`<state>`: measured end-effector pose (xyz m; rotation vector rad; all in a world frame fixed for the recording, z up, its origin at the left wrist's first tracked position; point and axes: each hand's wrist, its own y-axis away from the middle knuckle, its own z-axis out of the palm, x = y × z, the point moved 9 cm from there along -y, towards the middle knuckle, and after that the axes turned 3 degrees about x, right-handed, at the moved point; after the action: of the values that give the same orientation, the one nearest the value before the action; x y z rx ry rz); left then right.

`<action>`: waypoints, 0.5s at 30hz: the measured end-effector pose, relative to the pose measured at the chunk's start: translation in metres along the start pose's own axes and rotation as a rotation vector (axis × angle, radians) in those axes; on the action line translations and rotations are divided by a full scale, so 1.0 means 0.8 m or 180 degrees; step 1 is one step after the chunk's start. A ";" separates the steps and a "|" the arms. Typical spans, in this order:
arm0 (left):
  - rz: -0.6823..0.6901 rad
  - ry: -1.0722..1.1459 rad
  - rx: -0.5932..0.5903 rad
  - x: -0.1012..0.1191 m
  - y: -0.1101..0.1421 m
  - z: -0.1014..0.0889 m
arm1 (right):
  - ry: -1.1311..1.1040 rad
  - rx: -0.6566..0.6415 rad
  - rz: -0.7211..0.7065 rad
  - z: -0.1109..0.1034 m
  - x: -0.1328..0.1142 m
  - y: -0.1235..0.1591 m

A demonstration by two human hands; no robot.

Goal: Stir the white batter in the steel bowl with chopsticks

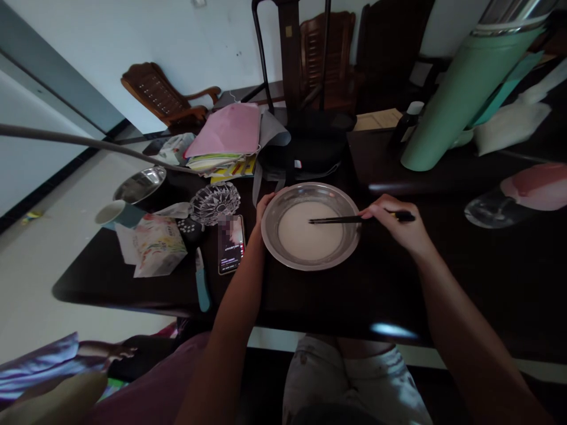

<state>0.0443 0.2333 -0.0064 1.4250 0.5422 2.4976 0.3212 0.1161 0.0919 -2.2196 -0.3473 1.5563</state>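
Note:
A round metal bowl stands on the dark table, holding a milky white liquid. My left hand grips the bowl's far left side, its fingers partly hidden behind the rim. A pair of dark chopsticks is pinched in my right hand at the bowl's right edge. Their tips reach over the middle of the bowl and seem to touch the liquid. Just left of my left forearm lies a lit phone.
A blue-handled knife, a tissue pack, a cut-glass dish and a cup lie to the left. Behind is a black bag. A tall green thermos and a clear bottle are on the right. Another person's hand shows lower left.

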 end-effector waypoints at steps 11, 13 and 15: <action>-0.0049 0.0021 -0.0147 -0.003 0.000 0.004 | -0.0026 0.0052 0.0076 -0.003 0.002 0.000; -0.0047 0.0018 -0.0105 -0.002 0.000 0.003 | -0.0126 -0.0042 0.0149 0.000 0.004 0.000; -0.0023 0.0028 -0.0055 0.000 0.002 0.003 | -0.0155 -0.0296 0.0062 0.011 0.000 0.001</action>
<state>0.0464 0.2323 -0.0050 1.4041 0.5252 2.4980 0.3132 0.1167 0.0888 -2.2640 -0.4217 1.6380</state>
